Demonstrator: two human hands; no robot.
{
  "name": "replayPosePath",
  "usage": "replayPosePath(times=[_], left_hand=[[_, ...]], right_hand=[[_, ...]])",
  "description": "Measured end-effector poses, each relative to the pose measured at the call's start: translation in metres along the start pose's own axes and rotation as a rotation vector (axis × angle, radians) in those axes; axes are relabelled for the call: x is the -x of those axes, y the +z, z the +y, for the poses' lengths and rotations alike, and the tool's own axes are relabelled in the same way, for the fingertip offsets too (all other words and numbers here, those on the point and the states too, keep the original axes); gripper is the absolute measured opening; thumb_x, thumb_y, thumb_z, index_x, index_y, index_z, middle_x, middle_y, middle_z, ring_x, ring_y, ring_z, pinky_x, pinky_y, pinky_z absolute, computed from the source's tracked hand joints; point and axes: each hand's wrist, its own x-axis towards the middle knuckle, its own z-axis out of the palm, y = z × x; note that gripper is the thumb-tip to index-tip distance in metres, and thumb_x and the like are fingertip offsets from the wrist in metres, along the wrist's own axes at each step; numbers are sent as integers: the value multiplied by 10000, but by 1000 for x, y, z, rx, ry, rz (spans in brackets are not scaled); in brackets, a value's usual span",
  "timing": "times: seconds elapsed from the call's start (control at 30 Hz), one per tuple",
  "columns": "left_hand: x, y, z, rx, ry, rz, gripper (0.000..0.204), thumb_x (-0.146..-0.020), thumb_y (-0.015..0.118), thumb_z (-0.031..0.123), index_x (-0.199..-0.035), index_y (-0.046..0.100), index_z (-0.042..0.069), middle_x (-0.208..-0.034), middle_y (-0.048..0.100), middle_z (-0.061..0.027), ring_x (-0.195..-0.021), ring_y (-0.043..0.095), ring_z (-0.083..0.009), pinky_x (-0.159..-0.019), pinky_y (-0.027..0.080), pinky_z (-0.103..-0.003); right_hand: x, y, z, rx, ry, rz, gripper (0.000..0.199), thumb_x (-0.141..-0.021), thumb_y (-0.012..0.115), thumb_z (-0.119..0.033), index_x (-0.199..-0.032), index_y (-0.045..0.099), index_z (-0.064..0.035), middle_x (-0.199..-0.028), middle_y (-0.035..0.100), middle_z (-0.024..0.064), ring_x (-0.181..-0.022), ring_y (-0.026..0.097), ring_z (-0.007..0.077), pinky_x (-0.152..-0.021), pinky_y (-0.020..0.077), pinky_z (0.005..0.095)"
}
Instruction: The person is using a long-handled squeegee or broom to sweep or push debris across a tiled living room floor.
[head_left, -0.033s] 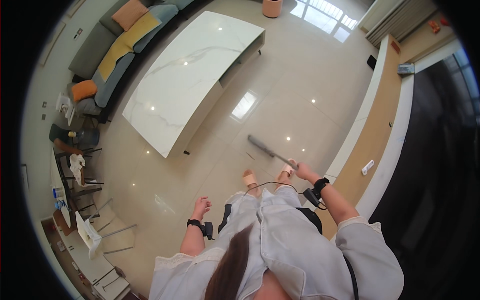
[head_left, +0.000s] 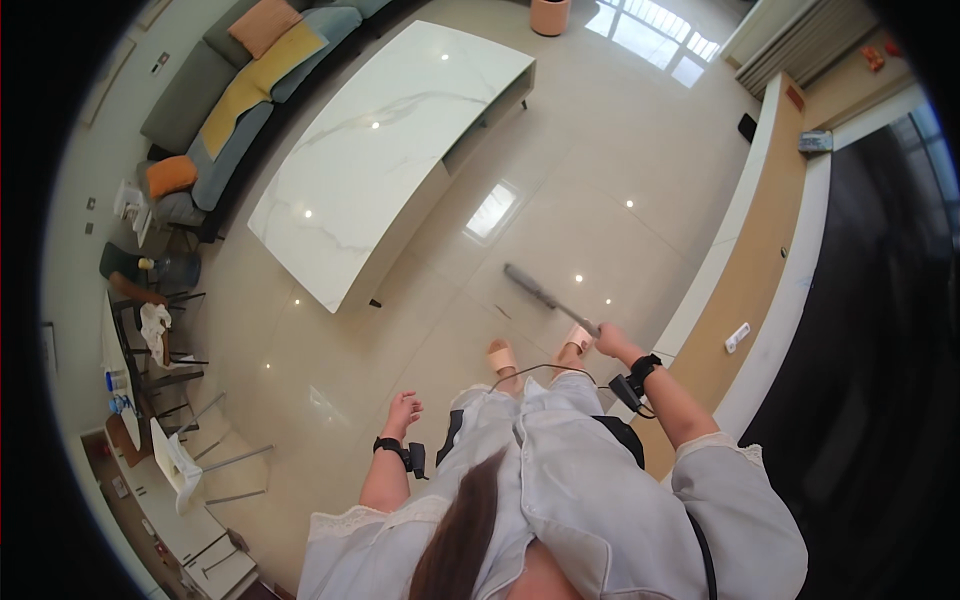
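Mop (head_left: 545, 297) in right hand (head_left: 610, 341), probably; open floor (head_left: 600, 150) beyond table edge (head_left: 390, 150).

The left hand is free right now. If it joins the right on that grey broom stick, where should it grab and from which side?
On the bare stretch of the grey broom stick just ahead of the right hand, probably coming in from the person's left. The stick slants forward and left toward the floor, so that stretch lies in front of the body, while the left hand hangs open, apart from it, at the person's left side.

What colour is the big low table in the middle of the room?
White table with faint grey marble veining, clearest in the head view.
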Motion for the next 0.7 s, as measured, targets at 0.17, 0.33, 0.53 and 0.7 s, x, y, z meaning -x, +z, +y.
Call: replayPosePath(times=[0.17, 0.33, 0.53, 0.7], left_hand=[[2, -19, 2, -21, 2, 52, 255, -742, 400, 124, -995, 404, 89, -764, 492, -40, -697, 504, -138, -598, 409, -270], [8, -30, -10, -41, -45, 39, 249, -747, 399, 118, -995, 409, 98, -772, 496, -43, -700, 508, -139, -596, 410, -268], [-7, -32, -26, -43, -79, 30, 252, -747, 404, 117, -997, 416, 97, -781, 502, -44, -706, 515, -142, -588, 413, -263], [-17, -29, -5, -26, -3, 0, 248, -743, 410, 116, -990, 421, 96, -778, 503, -40, -691, 512, -137, -590, 413, -262]], right_hand=[[-38, 6, -7, 196, -55, 50, 159, -592, 537, -97, -707, 567, 10, -702, 555, 201, -697, 544, 339, -620, 448, 368], [-43, 46, -29, 284, -196, -1, 186, -579, 532, -120, -706, 569, 11, -689, 560, 189, -688, 549, 334, -627, 444, 376], [-17, 96, -54, 388, -363, -243, 222, -580, 486, -108, -752, 554, 16, -731, 559, 197, -709, 547, 337, -633, 439, 386], [-24, 85, -60, 284, -364, -177, 202, -588, 472, -89, -747, 555, 5, -736, 556, 203, -718, 538, 347, -644, 432, 394]])
